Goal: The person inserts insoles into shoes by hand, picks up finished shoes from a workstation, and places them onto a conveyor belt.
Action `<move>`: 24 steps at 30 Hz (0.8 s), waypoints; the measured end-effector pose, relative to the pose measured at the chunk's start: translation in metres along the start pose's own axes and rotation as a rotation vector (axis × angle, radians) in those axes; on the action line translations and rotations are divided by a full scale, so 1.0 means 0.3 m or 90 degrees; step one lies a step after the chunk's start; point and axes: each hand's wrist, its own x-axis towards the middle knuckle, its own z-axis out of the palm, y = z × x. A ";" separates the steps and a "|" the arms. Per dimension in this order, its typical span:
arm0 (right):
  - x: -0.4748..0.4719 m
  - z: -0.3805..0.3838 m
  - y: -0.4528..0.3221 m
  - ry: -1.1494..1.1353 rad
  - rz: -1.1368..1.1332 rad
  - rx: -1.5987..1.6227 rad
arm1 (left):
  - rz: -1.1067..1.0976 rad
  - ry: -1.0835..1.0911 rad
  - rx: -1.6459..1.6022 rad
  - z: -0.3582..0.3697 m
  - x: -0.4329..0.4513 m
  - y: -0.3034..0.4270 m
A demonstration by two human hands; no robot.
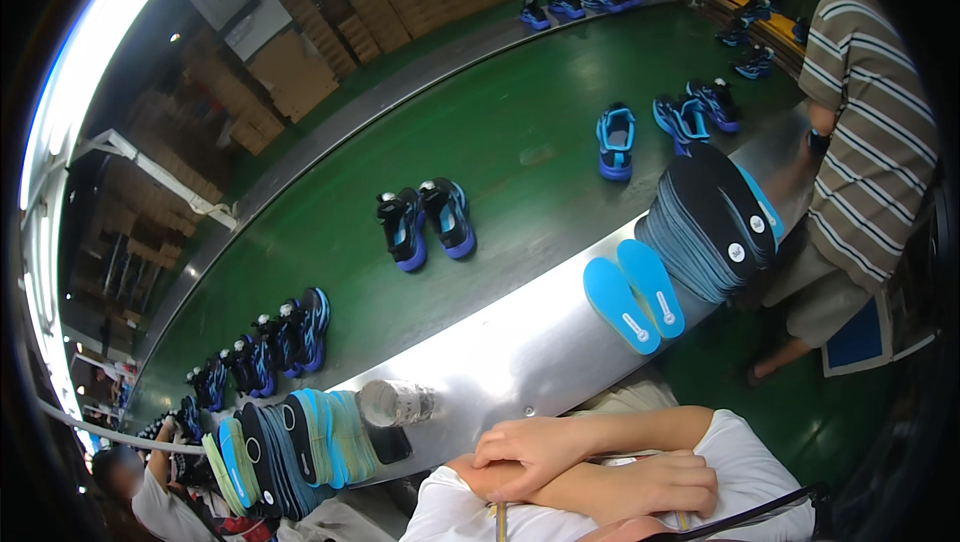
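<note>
My forearms are crossed over my white shirt at the bottom. My right hand [525, 453] rests on my left forearm near the elbow, fingers slightly spread and holding nothing. Against my right side lies my left hand [671, 483], its fingers curled and its fingertips hidden. Before me runs a shiny metal ledge [495, 347]. A pair of bright blue insoles [622, 302] lies on it to the right, beside a large stack of black and grey-blue insoles [694, 219]. Further left stand a cup-shaped container [397, 402], a dark phone-like object [391, 443] and rows of insoles [300, 444].
A green conveyor belt [517, 167] beyond the ledge carries a pair of sneakers [426, 225], a single sneaker [616, 141] and more shoes [277, 343]. A person in a striped shirt [870, 137] stands at right. Another person [161, 482] works at lower left.
</note>
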 end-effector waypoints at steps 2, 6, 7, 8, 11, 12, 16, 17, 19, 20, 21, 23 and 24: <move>-0.001 -0.021 -0.014 -0.024 0.003 -0.009 | -0.010 0.028 -0.008 0.010 -0.001 -0.014; 0.001 -0.053 -0.064 -0.046 -0.074 0.086 | -0.037 0.022 -0.016 0.015 -0.009 -0.049; 0.001 -0.057 -0.079 -0.059 -0.055 0.080 | -0.042 0.020 -0.012 0.022 -0.011 -0.050; 0.001 -0.061 -0.097 -0.072 -0.035 0.074 | -0.051 0.025 -0.007 0.036 -0.017 -0.044; -0.022 -0.048 -0.058 0.086 -0.062 0.024 | -0.052 0.009 -0.025 0.036 -0.011 -0.090; -0.017 -0.031 -0.046 0.159 -0.096 0.006 | -0.055 0.005 -0.024 0.036 -0.009 -0.088; -0.021 -0.020 0.000 -0.080 0.066 0.033 | -0.064 0.006 -0.009 0.046 -0.009 -0.081; -0.032 -0.054 -0.006 -0.073 0.065 0.022 | -0.060 -0.002 -0.022 0.032 0.001 -0.102; -0.032 -0.071 -0.028 -0.074 0.045 0.004 | -0.066 -0.003 -0.020 0.032 0.001 -0.105; -0.034 -0.076 -0.035 -0.068 0.034 -0.006 | -0.067 -0.007 -0.020 0.029 0.004 -0.108; -0.036 -0.080 -0.039 -0.063 0.024 -0.018 | -0.069 -0.007 -0.017 0.027 0.006 -0.111; -0.048 -0.090 -0.041 -0.035 -0.021 0.010 | -0.074 -0.008 -0.012 0.024 0.007 -0.118; -0.052 -0.093 -0.042 -0.025 -0.044 0.025 | -0.078 -0.008 -0.003 0.023 0.009 -0.118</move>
